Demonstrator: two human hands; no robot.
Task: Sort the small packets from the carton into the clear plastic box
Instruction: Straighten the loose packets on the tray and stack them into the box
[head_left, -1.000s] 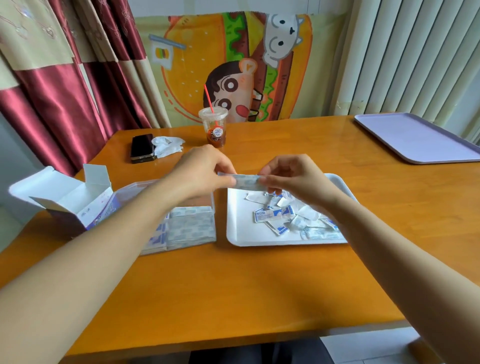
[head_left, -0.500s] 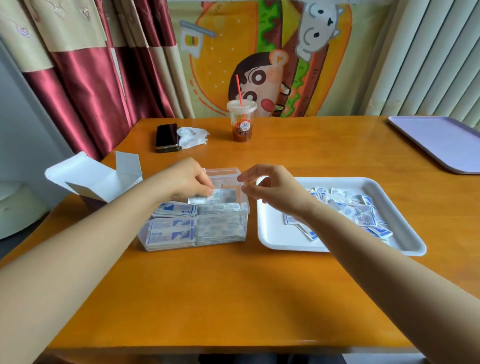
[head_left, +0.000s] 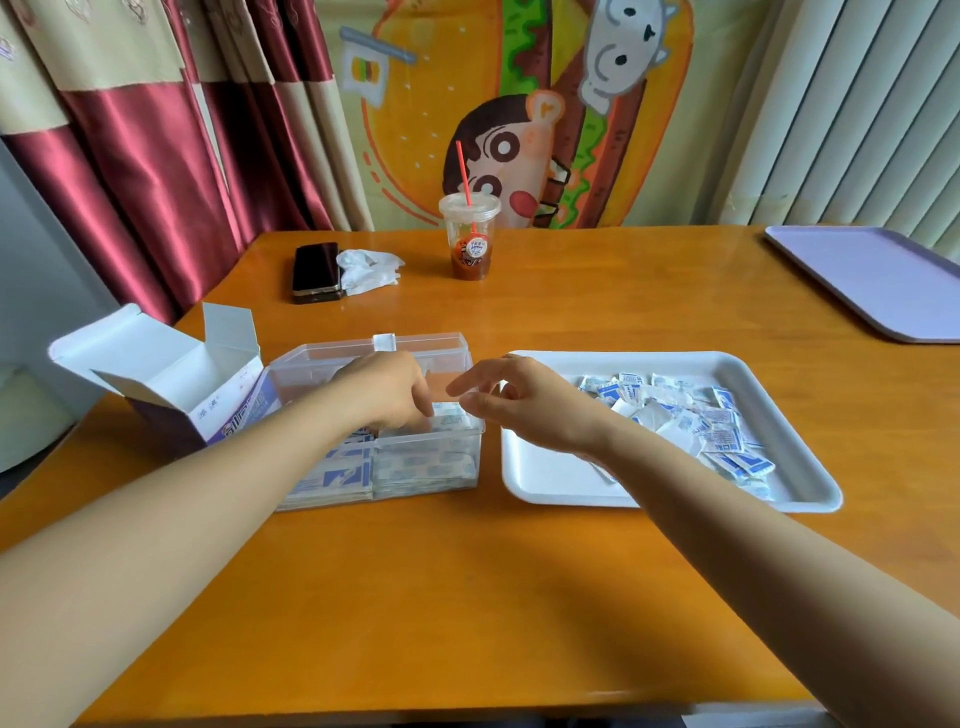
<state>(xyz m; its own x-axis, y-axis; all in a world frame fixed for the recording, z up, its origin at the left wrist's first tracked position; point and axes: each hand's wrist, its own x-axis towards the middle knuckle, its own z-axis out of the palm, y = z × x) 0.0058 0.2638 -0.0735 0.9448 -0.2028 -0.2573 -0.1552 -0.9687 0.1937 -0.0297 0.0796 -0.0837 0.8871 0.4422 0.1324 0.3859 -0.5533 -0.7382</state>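
An orange wooden table (head_left: 467, 597) is seen in the foreground, with soft light reflected on its glossy top. Behind the table's far edge a cartoon burger cloth (head_left: 519, 104) is hung. Left of the table, red and cream satin curtains (head_left: 130, 182) are draped beside a grey wall (head_left: 31, 270). Right of it, pale vertical blinds (head_left: 857, 104) are hung.

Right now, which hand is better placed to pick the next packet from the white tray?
Right, probably. The right hand hangs empty at the left edge of the white tray, near the loose packets. The left hand is inside the clear plastic box, touching stacked packets.
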